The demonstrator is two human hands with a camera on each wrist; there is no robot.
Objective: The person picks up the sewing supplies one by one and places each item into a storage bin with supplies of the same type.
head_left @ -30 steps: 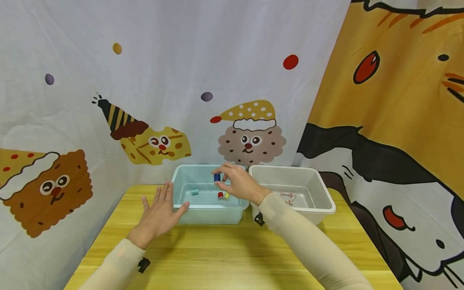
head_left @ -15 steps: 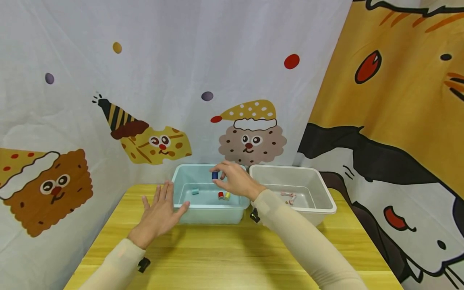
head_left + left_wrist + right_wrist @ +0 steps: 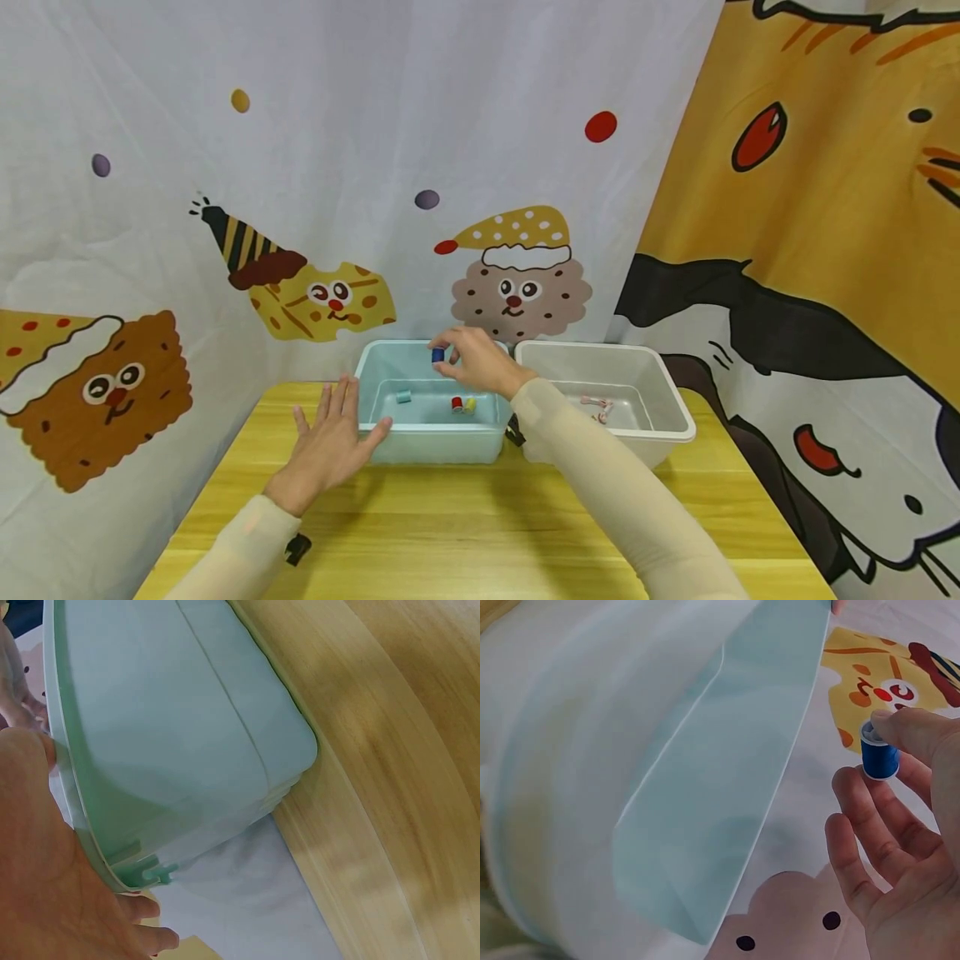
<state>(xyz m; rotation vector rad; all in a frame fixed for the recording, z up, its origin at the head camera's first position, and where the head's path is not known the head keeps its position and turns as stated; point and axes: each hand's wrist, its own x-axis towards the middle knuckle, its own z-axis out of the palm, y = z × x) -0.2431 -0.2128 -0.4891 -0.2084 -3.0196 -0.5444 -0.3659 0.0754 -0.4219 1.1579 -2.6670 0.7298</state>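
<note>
A small spool of blue thread [image 3: 880, 756] is pinched between the thumb and fingers of my right hand [image 3: 476, 360], held above the back of the light blue bin [image 3: 438, 447]. In the right wrist view its white ends show. Inside that bin lie a red spool [image 3: 457, 404], a yellow spool [image 3: 470, 406] and a teal spool [image 3: 403, 397]. My left hand [image 3: 327, 442] has its fingers spread at the bin's left front corner. The left wrist view has that hand [image 3: 52, 862] against the bin's rim [image 3: 69, 772].
A whitish bin [image 3: 600, 356] stands just right of the blue one, with several small pinkish pieces [image 3: 600, 406] in it. Both bins are on a wooden table [image 3: 420, 533]. Behind hangs a cartoon-printed cloth [image 3: 517, 142].
My right hand has moved slightly left and toward the back of the bin, rising in the view with the blue spool. The left hand has stayed in place.
</note>
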